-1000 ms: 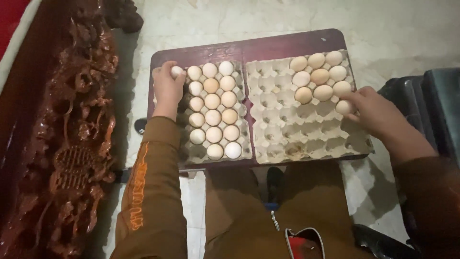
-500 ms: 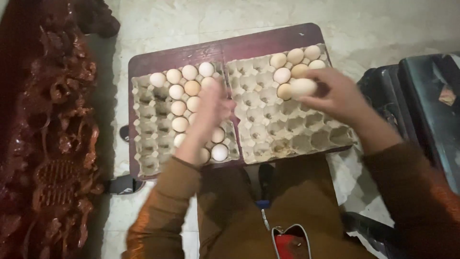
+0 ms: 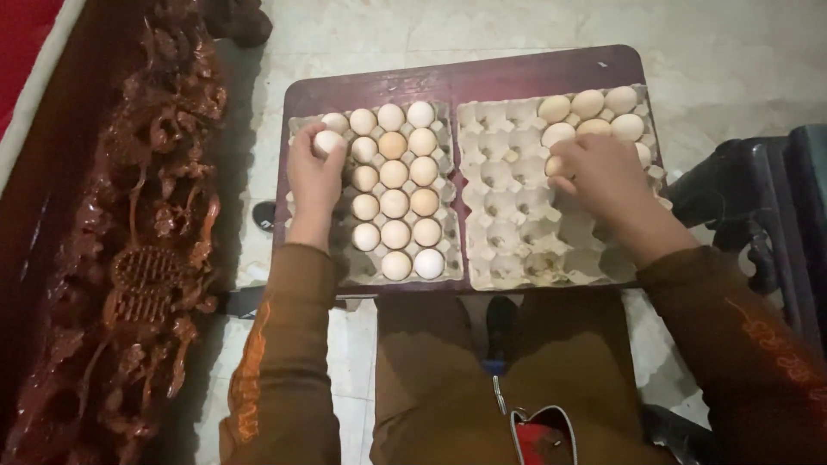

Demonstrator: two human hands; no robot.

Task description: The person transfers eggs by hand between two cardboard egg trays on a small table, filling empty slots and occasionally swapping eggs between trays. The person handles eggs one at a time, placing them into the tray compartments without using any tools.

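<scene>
Eggs are moving between trays, I judge: my left hand (image 3: 314, 176) clamps one egg (image 3: 328, 142) over the left tray (image 3: 301, 258), right hand (image 3: 603, 176) closing on another egg (image 3: 556, 165) beside it, each needing gentle seating.

You wear a brown long-sleeved top, its cuffs ending at the wrists above your bare left hand (image 3: 314, 176) and right hand (image 3: 603, 176). An orange marking runs lengthwise down the left sleeve (image 3: 280, 362), and a similar orange marking shows on the right sleeve (image 3: 758, 344) near the forearm; both are too blurred to make out. Your trousers (image 3: 431, 379) are a matching brown, loose over both thighs. At your lap hangs a small red piece with a pale outline (image 3: 543, 435), topped by a short metal link.
</scene>
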